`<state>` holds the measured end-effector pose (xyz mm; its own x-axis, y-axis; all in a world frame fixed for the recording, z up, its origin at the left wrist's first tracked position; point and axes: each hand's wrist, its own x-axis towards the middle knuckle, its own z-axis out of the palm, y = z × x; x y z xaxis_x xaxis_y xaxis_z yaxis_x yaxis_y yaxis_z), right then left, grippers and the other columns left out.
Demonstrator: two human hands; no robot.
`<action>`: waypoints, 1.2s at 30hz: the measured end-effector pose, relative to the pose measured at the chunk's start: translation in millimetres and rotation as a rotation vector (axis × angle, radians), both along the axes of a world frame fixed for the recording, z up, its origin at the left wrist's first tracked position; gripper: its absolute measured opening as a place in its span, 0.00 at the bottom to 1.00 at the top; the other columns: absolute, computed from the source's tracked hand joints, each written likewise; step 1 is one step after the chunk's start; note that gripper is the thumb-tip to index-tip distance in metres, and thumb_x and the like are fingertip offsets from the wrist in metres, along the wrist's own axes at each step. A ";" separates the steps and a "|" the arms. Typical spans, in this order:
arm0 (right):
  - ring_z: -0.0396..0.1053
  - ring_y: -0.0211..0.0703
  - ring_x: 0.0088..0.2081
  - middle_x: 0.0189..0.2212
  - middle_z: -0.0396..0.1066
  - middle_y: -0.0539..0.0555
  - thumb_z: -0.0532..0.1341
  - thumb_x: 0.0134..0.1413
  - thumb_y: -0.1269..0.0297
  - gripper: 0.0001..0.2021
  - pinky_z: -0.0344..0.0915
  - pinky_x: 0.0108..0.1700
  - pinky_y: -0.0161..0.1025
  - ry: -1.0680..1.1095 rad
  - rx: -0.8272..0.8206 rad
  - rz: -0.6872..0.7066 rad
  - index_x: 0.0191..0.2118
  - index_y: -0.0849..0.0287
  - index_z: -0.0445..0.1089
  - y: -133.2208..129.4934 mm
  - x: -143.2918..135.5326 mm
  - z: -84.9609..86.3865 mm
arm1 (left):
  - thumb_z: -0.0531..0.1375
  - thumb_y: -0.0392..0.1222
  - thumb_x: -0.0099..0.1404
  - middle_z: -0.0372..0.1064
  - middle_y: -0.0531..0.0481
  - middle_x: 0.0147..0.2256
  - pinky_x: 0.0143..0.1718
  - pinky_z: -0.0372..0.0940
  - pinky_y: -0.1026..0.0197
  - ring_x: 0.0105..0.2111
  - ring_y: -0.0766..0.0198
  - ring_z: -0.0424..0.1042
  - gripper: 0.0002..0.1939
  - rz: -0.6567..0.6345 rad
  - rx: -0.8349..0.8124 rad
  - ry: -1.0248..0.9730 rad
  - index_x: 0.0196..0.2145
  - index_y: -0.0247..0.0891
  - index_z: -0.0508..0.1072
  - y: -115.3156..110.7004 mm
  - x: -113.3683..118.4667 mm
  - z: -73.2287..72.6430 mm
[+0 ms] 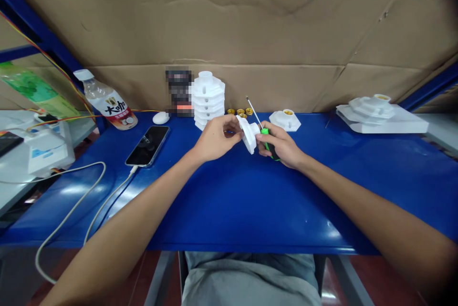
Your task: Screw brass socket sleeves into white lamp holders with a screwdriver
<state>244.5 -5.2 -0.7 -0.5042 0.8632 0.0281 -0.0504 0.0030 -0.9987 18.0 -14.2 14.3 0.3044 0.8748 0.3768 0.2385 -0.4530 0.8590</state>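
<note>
Tabletop [250, 201]: blue; both hands are being held above its middle.
Left hand [214, 139]: a white lamp holder [249, 135] is being pinched.
Right hand [282, 146]: a green-handled screwdriver [260, 125] is being gripped, touching the holder.
Stack of white holders [208, 98]: being kept at the tabletop's far edge.

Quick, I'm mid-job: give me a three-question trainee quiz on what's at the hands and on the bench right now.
1. True or false: the right hand holds a green-handled screwdriver.
2. What lies left of the left hand, plugged into a white cable? A) phone B) bottle C) brass caps
3. Fill in: the white part sits between both ____.

Key:
1. True.
2. A, the phone. The bottle stands farther back, and the brass caps lie behind the hands, beside the stack of white parts.
3. Hands.
</note>
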 end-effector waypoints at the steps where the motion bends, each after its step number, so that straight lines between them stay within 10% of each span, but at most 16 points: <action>1: 0.60 0.34 0.21 0.23 0.63 0.43 0.70 0.62 0.53 0.16 0.50 0.24 0.38 0.011 -0.002 -0.003 0.35 0.52 0.62 -0.6 -0.9 0.0 | 0.65 0.35 0.65 0.82 0.44 0.40 0.44 0.76 0.55 0.39 0.58 0.81 0.06 0.005 0.010 0.000 0.40 0.37 0.79 -1.3 1.0 1.3; 36: 0.56 0.34 0.18 0.21 0.65 0.44 0.63 0.67 0.59 0.08 0.55 0.27 0.39 0.135 -0.003 0.006 0.38 0.53 0.64 -2.8 0.9 -1.0 | 0.69 0.33 0.63 0.84 0.44 0.41 0.45 0.79 0.56 0.41 0.59 0.83 0.09 0.074 0.129 -0.154 0.42 0.36 0.79 -7.2 8.6 -2.3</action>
<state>245.4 -8.0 -1.7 -0.5009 0.8605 0.0933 -0.1846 -0.0009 -0.9828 26.6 -21.4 12.0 0.1712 0.8341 0.5244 0.1461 -0.5479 0.8237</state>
